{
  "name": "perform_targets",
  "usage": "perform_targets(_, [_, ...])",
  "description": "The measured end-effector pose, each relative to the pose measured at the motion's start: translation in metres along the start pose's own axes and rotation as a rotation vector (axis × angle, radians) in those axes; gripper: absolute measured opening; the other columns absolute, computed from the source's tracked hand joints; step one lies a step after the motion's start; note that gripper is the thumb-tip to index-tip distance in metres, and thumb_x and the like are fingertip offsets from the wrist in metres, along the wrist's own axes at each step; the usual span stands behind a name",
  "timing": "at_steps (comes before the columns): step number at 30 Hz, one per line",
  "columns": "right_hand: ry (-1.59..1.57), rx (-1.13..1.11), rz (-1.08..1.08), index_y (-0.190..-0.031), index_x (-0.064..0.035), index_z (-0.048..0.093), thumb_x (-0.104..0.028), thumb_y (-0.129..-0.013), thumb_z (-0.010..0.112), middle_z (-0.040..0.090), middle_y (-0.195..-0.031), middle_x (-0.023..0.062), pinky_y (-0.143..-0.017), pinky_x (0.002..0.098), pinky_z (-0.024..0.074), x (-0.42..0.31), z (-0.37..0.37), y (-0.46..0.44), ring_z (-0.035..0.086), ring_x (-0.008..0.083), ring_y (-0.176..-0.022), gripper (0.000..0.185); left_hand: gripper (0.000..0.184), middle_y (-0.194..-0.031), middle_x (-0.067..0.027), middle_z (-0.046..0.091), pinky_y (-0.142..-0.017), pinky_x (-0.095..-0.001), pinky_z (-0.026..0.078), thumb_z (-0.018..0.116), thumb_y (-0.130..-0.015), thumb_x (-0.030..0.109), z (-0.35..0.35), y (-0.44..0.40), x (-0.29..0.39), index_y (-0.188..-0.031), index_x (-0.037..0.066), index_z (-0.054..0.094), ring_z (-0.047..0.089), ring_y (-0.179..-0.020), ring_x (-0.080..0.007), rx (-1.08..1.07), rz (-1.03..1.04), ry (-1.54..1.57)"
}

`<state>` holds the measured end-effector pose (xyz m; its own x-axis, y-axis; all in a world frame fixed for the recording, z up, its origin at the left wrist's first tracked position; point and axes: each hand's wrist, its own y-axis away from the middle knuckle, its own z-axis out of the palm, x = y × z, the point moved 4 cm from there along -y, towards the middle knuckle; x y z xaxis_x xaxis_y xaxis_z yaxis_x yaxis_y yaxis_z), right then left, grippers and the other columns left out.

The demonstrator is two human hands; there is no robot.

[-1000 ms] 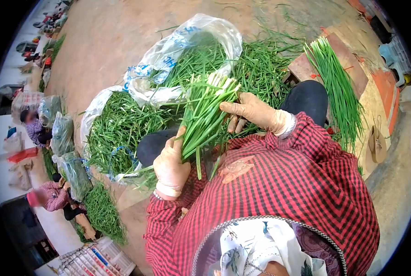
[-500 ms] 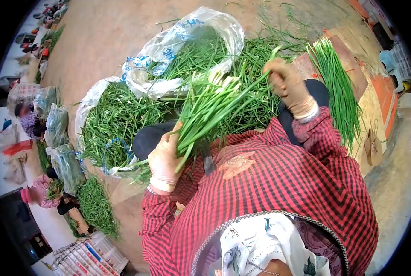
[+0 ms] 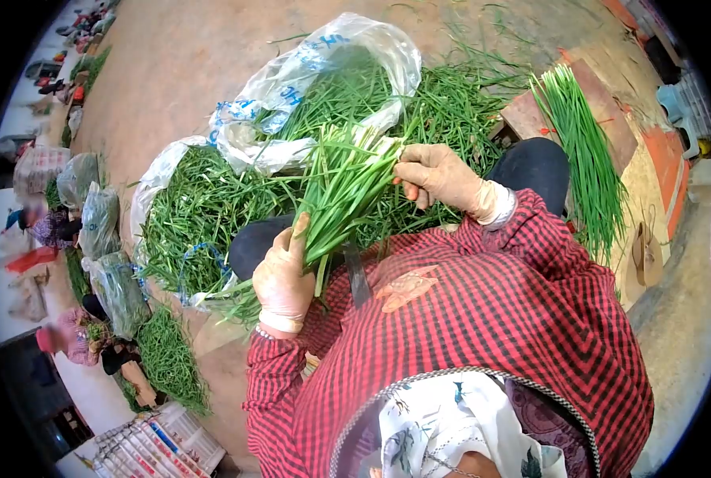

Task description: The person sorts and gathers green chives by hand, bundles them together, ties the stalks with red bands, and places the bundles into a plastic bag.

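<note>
My gloved left hand is closed around the lower, leafy part of a bunch of garlic chives. The bunch leans up and to the right, with its pale stem ends at the top. At those ends my gloved right hand has thumb and fingers pinched against the edge of the bunch; the exact stalks between them are partly hidden. Behind the bunch, loose chives fill a clear plastic bag with blue print. More loose chives lie beside it, close to my right hand.
On a brown board at the right lies a neat bundle of chives, with a sandal near it. Filled plastic bags, a heap of chives and seated people are at the left. White crates stand lower left.
My right hand has come left and slightly down, from holding a stalk out at the right to the pale ends of the bunch. My left hand keeps its hold, and the bunch stands more upright.
</note>
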<state>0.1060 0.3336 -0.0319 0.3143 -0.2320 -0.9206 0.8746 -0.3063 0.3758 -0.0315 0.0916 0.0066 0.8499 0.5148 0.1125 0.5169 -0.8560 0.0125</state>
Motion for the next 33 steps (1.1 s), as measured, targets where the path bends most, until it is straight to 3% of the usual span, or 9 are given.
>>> perform_targets(7, [0.08,0.381,-0.149,-0.1,-0.0021,0.067,-0.023,-0.09,0.062,0.062,-0.071,-0.0005,-0.049,0.0201,0.0457,0.017,-0.093,0.004,0.057,0.0059,-0.057,0.023,0.09,-0.119,-0.0072,0.06,-0.069,-0.0398,0.053,0.061,-0.06,-0.006,-0.007,0.007,-0.017,-0.142,0.026,0.041,0.063,-0.092,-0.0299,0.048,0.004,-0.011])
perform_targets(8, [0.336,0.393,-0.164,-0.115,-0.0004,0.062,-0.027,-0.09,0.064,0.063,-0.076,0.0012,-0.054,0.0227,0.0478,0.022,-0.106,-0.001,0.058,0.0072,-0.064,0.037,0.09,-0.119,-0.0072,0.06,-0.069,-0.0397,0.053,0.061,-0.06,-0.007,-0.007,0.008,-0.019,-0.142,0.026,0.042,0.063,-0.092,-0.03,0.056,0.005,-0.017])
perform_targets(11, [0.232,0.218,-0.035,-0.142,-0.0035,0.039,-0.039,-0.089,0.067,0.064,-0.093,0.0063,-0.06,0.0235,0.0489,-0.004,-0.056,0.013,0.06,0.0099,-0.069,0.07,0.092,-0.117,-0.0057,0.062,-0.074,-0.0373,0.052,0.059,-0.055,-0.007,-0.003,0.006,-0.018,-0.14,0.029,0.047,0.063,-0.099,-0.029,0.062,-0.004,0.017])
perform_targets(15, [-0.072,0.009,-0.201,-0.107,-0.0033,0.063,-0.024,-0.099,0.052,0.063,-0.074,0.0023,-0.056,0.0217,0.0504,-0.007,-0.022,-0.001,0.062,0.0091,-0.063,0.024,0.093,-0.12,-0.0061,0.06,-0.069,-0.0391,0.053,0.062,-0.058,-0.006,-0.002,0.004,-0.013,-0.142,0.028,0.041,0.063,-0.091,-0.0298,0.041,0.083,-0.035])
perform_targets(18, [-0.01,0.152,-0.261,-0.104,-0.0038,0.063,-0.023,-0.1,0.05,0.064,-0.073,0.0028,-0.056,0.0218,0.0512,-0.015,-0.049,0.0,0.063,0.0105,-0.061,0.024,0.095,-0.121,-0.0067,0.059,-0.067,-0.0394,0.053,0.063,-0.057,-0.006,-0.003,0.012,-0.019,-0.143,0.029,0.039,0.063,-0.087,-0.029,0.047,0.098,-0.053])
perform_targets(22, [0.715,0.509,-0.436,-0.111,-0.009,0.065,-0.034,-0.093,0.06,0.067,-0.076,0.0072,-0.066,0.0304,0.0518,-0.024,-0.073,-0.001,0.065,0.0174,-0.071,0.031,0.095,-0.122,-0.0091,0.059,-0.065,-0.0383,0.053,0.063,-0.059,-0.005,-0.007,0.019,-0.023,-0.145,0.029,0.037,0.063,-0.084,-0.0288,-0.015,0.102,-0.139])
perform_targets(26, [1.126,0.062,-0.24,-0.086,-0.0109,0.072,-0.058,-0.086,0.055,0.068,-0.078,0.0111,-0.069,0.0392,0.0526,-0.051,0.004,0.005,0.067,0.0284,-0.076,0.05,0.093,-0.121,-0.0077,0.06,-0.072,-0.0392,0.053,0.062,-0.06,-0.005,-0.009,0.016,-0.012,-0.143,0.029,0.04,0.063,-0.09,-0.0294,-0.09,0.122,-0.223])
perform_targets(28, [1.371,-0.137,-0.171,-0.085,-0.0102,0.071,-0.054,-0.087,0.056,0.067,-0.076,0.0119,-0.07,0.0415,0.0526,-0.046,0.04,-0.002,0.067,0.03,-0.076,0.046,0.094,-0.122,-0.0078,0.059,-0.071,-0.0388,0.053,0.065,-0.06,-0.004,-0.01,0.016,-0.005,-0.144,0.03,0.039,0.063,-0.088,-0.0283,-0.097,0.17,-0.242])
perform_targets(33, [1.106,-0.185,-0.364,-0.085,-0.007,0.068,-0.039,-0.086,0.059,0.066,-0.076,0.0155,-0.069,0.0463,0.0509,-0.014,0.055,-0.006,0.065,0.0356,-0.076,0.033,0.093,-0.123,-0.0076,0.058,-0.075,-0.0384,0.052,0.066,-0.058,-0.006,-0.008,0.03,-0.018,-0.143,0.026,0.042,0.062,-0.091,-0.0295,-0.123,0.105,-0.198])
